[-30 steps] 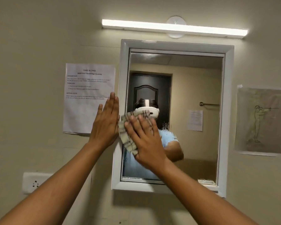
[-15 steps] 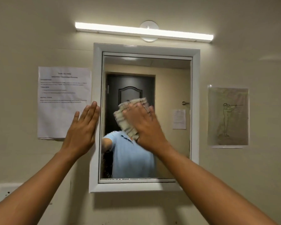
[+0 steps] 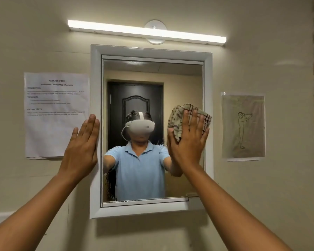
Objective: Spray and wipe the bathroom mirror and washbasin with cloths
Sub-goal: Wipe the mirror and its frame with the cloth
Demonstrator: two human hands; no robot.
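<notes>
mirror (image 3: 138,78) wiping under way: right hand (image 3: 187,142), fingers flat, presses the checked cloth (image 3: 178,113) at centre right of the glass; left hand (image 3: 82,149) braces flat, empty. washbasin out of view, judged pending.

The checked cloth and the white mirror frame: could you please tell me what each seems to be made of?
The checked beige cloth looks like soft woven fabric: it bunches under the right hand. The white mirror frame looks smooth and semi-gloss, perhaps plastic or painted wood; the picture cannot settle which.
</notes>
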